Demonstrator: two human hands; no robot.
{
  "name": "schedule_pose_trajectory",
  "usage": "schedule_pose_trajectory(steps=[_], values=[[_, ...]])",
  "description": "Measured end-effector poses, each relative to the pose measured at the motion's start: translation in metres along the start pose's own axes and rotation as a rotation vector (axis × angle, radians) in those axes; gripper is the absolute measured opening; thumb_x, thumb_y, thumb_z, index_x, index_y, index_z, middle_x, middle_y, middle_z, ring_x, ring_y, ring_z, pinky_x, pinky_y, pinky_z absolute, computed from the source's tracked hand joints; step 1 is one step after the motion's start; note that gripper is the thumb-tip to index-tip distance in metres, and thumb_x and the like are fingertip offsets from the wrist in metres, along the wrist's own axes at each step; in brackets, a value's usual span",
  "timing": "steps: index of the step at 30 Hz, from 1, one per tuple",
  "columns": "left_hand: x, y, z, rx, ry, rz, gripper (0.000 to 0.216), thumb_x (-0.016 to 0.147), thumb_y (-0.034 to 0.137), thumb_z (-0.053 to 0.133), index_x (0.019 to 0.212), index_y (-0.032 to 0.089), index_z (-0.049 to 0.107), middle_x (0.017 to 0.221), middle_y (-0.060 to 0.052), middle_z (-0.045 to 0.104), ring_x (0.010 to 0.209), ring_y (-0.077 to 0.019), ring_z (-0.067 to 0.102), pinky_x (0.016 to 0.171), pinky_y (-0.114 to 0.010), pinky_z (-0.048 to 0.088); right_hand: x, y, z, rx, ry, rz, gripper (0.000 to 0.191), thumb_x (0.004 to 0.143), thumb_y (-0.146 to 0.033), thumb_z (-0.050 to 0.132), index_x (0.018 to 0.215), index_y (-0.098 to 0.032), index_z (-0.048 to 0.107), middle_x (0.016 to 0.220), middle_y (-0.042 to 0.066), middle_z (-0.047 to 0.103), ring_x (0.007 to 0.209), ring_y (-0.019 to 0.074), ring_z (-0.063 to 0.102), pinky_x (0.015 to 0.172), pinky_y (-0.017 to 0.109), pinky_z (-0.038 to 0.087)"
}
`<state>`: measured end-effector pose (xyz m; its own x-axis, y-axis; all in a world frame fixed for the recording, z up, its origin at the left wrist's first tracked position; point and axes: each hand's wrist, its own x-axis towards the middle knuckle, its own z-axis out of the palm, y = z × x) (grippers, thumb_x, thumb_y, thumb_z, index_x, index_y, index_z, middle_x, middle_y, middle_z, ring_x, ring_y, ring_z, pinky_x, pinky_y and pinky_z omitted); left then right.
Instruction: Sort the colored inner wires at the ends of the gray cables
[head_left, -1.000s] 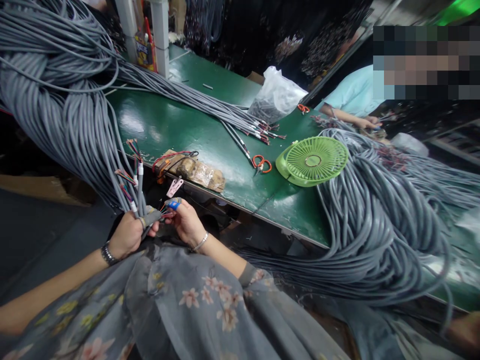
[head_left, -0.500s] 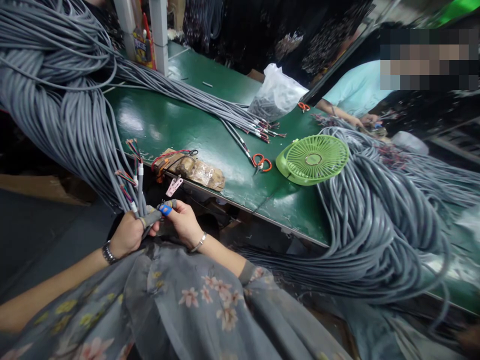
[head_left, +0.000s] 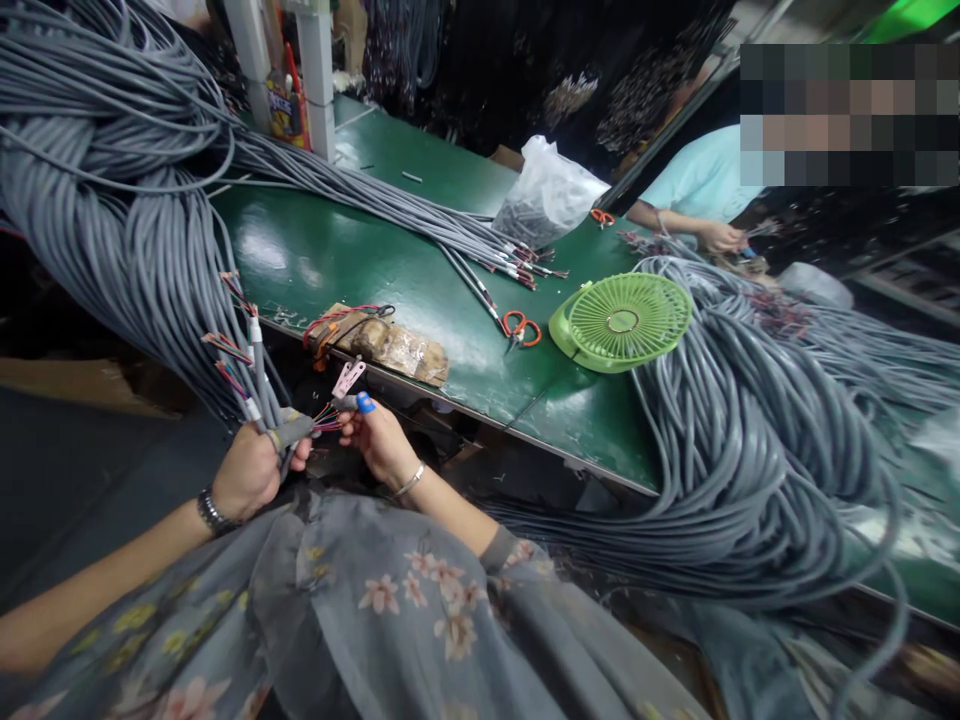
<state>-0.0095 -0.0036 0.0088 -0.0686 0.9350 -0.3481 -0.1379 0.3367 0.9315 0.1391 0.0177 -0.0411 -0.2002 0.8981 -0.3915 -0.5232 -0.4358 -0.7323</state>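
Observation:
My left hand (head_left: 255, 465) is closed around several grey cables (head_left: 259, 370), its thumb wrapped in a grey covering. Stripped ends with coloured cores stick up above this fist. From the fist a fan of thin coloured wires (head_left: 324, 420) points right, toward my right hand (head_left: 382, 440). The right hand's fingers are pinched together at the wire tips, with a blue cover on one digit. A grey piece shows at these fingertips; whether it is cable sheath or a finger wrap I cannot tell. A pink clip (head_left: 349, 380) hangs at the table edge just above.
On the green table (head_left: 450, 275) lie a taped wooden block (head_left: 397, 348), orange-handled scissors (head_left: 520, 328), a green fan (head_left: 622, 318) and a plastic bag (head_left: 551, 190). Large cable bundles hang at left (head_left: 172, 250) and right (head_left: 757, 450). A co-worker (head_left: 697, 180) handles wires at far right.
My hands have moved apart, baring coloured wires between them. The left hand and its cables shifted slightly left; the right hand shifted right. The co-worker's hands moved a little.

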Motion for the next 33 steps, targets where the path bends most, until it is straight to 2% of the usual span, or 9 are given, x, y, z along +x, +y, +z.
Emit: schedule_pose_trajectory(steps=[3,6,9,13,20,26,33], values=[[0.0,0.006,0.0,-0.021,-0.061,-0.024,0.029,0.053,0.04,0.08,0.051,0.02,0.059,0.041,0.003,0.052,0.038,-0.0089,0.042,0.037,-0.021,0.033,0.009,-0.008,-0.001,0.037,0.029,0.042,0.048,0.077,-0.065,0.076,0.075,-0.018,0.066,0.066,-0.001,0.062,0.056,0.0088,0.052,0.054,0.021,0.046],[0.002,0.01,0.001,0.014,-0.183,-0.052,0.031,0.054,0.041,0.081,0.049,0.021,0.058,0.038,0.003,0.051,0.036,-0.0081,0.039,0.036,-0.022,0.032,0.02,-0.013,0.003,0.045,-0.012,0.04,0.05,0.083,-0.067,0.07,0.078,-0.017,0.067,0.07,0.001,0.063,0.058,0.0097,0.051,0.054,0.021,0.046],[0.006,0.011,0.003,0.031,-0.233,-0.081,0.031,0.054,0.042,0.081,0.05,0.021,0.059,0.038,0.004,0.05,0.035,-0.008,0.038,0.036,-0.022,0.029,0.029,-0.014,0.01,0.061,-0.062,0.009,0.048,0.085,-0.066,0.069,0.083,-0.018,0.069,0.072,0.0,0.063,0.059,0.0102,0.05,0.054,0.022,0.046],[0.012,0.007,0.005,-0.008,-0.204,-0.116,0.03,0.052,0.041,0.082,0.053,0.021,0.06,0.039,0.004,0.05,0.036,-0.0079,0.038,0.036,-0.021,0.029,0.032,-0.014,0.016,0.113,-0.086,0.022,0.046,0.085,-0.064,0.07,0.086,-0.019,0.071,0.072,0.0,0.062,0.06,0.0115,0.049,0.055,0.023,0.048],[0.015,0.005,0.009,-0.038,-0.16,-0.12,0.033,0.049,0.041,0.083,0.052,0.019,0.059,0.04,0.004,0.051,0.038,-0.0073,0.04,0.036,-0.02,0.029,0.032,-0.013,0.019,0.194,-0.026,-0.011,0.04,0.08,-0.059,0.078,0.079,-0.02,0.069,0.07,0.0,0.063,0.063,0.0142,0.054,0.059,0.026,0.051],[0.017,0.001,0.009,-0.002,-0.197,-0.117,0.03,0.053,0.041,0.082,0.053,0.018,0.063,0.04,0.003,0.051,0.037,-0.0077,0.041,0.037,-0.021,0.03,0.034,-0.011,0.019,0.182,-0.019,-0.023,0.042,0.079,-0.061,0.079,0.078,-0.02,0.069,0.068,0.0,0.064,0.062,0.0141,0.056,0.058,0.026,0.051],[0.017,-0.001,0.006,0.01,-0.194,-0.112,0.033,0.054,0.043,0.082,0.053,0.018,0.061,0.04,0.003,0.051,0.036,-0.0074,0.041,0.037,-0.02,0.03,0.028,-0.015,0.022,0.249,0.009,0.01,0.039,0.079,-0.054,0.081,0.071,-0.019,0.066,0.061,-0.002,0.061,0.055,0.0106,0.052,0.052,0.021,0.048]])
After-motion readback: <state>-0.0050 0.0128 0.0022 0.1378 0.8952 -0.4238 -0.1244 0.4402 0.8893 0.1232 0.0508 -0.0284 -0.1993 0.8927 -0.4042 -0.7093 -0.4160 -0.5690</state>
